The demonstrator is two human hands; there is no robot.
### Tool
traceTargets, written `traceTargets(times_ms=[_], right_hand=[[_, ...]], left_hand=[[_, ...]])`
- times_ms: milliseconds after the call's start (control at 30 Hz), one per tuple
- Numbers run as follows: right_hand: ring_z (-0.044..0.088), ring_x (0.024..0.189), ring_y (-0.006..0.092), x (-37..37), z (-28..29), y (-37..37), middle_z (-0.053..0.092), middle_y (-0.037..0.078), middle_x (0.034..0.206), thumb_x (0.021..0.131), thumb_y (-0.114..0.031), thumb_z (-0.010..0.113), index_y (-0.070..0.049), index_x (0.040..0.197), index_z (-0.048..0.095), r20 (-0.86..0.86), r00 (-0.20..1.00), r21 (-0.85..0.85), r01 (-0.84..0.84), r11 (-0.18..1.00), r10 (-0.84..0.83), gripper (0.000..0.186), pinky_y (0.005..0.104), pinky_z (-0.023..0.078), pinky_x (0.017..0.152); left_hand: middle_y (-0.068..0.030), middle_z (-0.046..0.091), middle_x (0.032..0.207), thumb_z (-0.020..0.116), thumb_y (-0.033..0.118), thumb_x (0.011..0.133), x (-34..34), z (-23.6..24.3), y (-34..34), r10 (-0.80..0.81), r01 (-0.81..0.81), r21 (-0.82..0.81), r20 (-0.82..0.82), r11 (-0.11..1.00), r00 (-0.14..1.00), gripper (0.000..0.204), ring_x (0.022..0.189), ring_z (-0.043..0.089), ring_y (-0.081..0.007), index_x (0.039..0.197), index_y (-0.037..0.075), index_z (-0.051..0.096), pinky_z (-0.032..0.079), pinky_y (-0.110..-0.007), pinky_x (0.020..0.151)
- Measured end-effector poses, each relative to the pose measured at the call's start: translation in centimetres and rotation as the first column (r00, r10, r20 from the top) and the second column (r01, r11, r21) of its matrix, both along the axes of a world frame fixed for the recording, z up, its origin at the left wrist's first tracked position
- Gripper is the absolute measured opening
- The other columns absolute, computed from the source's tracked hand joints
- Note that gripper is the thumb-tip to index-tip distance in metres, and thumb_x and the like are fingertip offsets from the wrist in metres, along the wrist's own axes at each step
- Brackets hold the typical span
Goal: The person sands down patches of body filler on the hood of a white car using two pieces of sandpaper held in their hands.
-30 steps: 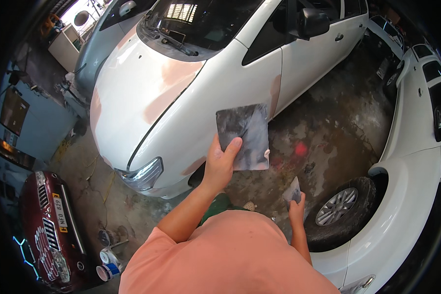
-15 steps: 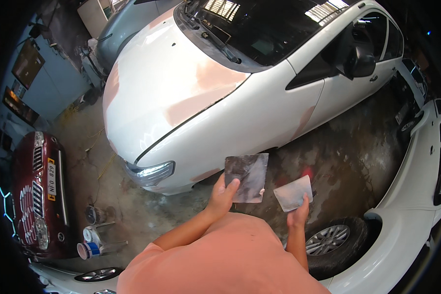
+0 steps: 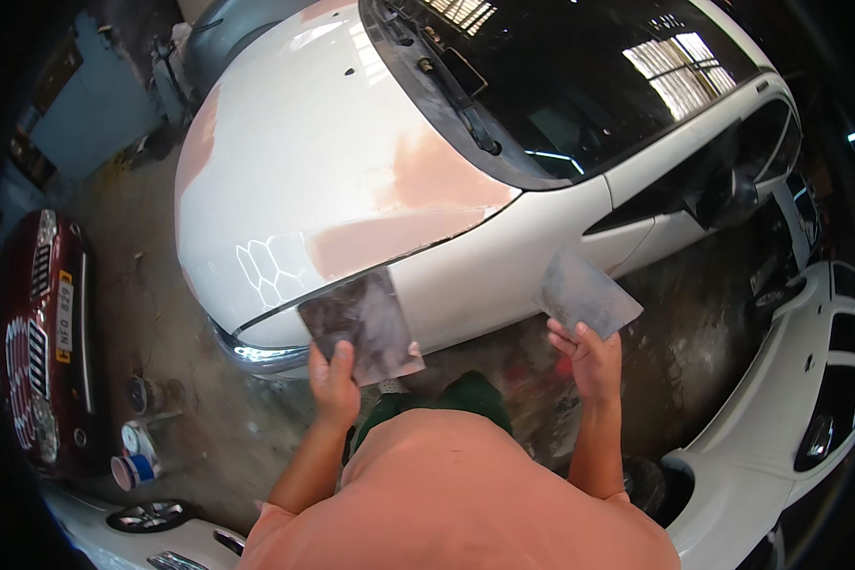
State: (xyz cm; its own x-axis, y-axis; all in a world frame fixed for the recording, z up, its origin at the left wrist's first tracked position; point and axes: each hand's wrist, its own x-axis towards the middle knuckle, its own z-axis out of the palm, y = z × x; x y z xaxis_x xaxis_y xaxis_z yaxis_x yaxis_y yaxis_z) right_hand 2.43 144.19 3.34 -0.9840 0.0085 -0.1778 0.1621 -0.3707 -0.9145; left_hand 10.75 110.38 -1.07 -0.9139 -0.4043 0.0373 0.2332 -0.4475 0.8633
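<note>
My left hand [image 3: 334, 385] grips a dark rectangular sheet of sandpaper [image 3: 361, 323] by its lower left part, thumb on top. Pale dusty smears cover its face, and it is held apart from the car's fender in front of me. To the right, my right hand [image 3: 596, 366] pinches a smaller grey sheet of sandpaper [image 3: 587, 293] along its lower edge, near the side of the same car. The white car's hood [image 3: 285, 171] carries dull pinkish patches [image 3: 437, 180] along its near edge and front corner.
A maroon car [image 3: 52, 351] stands at the left, with containers, one a blue-banded can [image 3: 135, 471], on a small stool beside it. Another white car [image 3: 750, 418] closes in on the right. A silver car [image 3: 152, 541] lies at the lower left.
Both hands have moved apart, the left going left and the right going up with its sheet. The hood appears closer, and the view has shifted. Both hands keep their sheets.
</note>
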Motion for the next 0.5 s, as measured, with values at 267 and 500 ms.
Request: traceTargets(times_ms=[267,500], right_hand=[[0.066,0.095,0.0236,-12.9,2.9,-1.4,0.069,0.012,0.103,0.091,-0.002,0.065,0.004,0.115,0.062,-0.312,0.745,0.674,-0.264,0.69,0.59,0.025,0.0327,0.05,0.085],[0.065,0.089,0.0321,-21.0,4.6,-3.5,0.068,0.016,0.097,0.087,-0.001,0.067,0.003,0.104,0.067,-0.277,0.295,0.931,-0.153,0.331,0.915,0.017,0.0369,0.05,0.082]], left_hand=[[-0.0138,0.048,0.141,0.053,0.018,0.103,2.0,-2.2,2.4,0.368,-0.366,0.055,-0.016,0.929,0.93,0.052,0.127,0.051,-0.0266,0.148,0.0,0.034,0.042,-0.041,0.107],[-0.0144,0.047,0.142,0.056,0.023,0.102,3.0,-3.6,11.4,0.642,-0.643,0.101,0.052,0.759,0.765,0.055,0.13,0.048,-0.0272,0.147,0.0,0.034,0.039,-0.043,0.109]])
